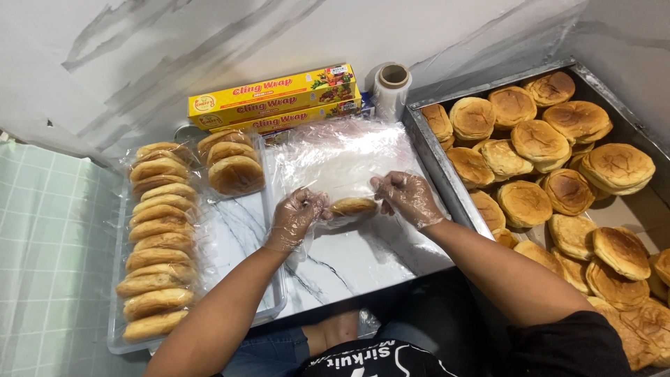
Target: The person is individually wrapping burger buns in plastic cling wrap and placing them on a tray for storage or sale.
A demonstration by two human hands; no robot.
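Both my hands wear thin clear plastic gloves. My left hand (299, 215) and my right hand (405, 197) grip the two ends of one brown bun (353, 206) that lies in clear wrap (342, 157) spread over the marble counter. The film is gathered around the bun between my fingers. A metal tray (438, 162) at my right holds several bare round buns (539, 141).
A clear plastic tray (239, 230) at my left carries a long row of wrapped buns (159, 237) and a short stack (234, 164). Yellow wrap boxes (273, 98) and a film roll (391, 87) stand against the wall. Green tiles lie at the far left.
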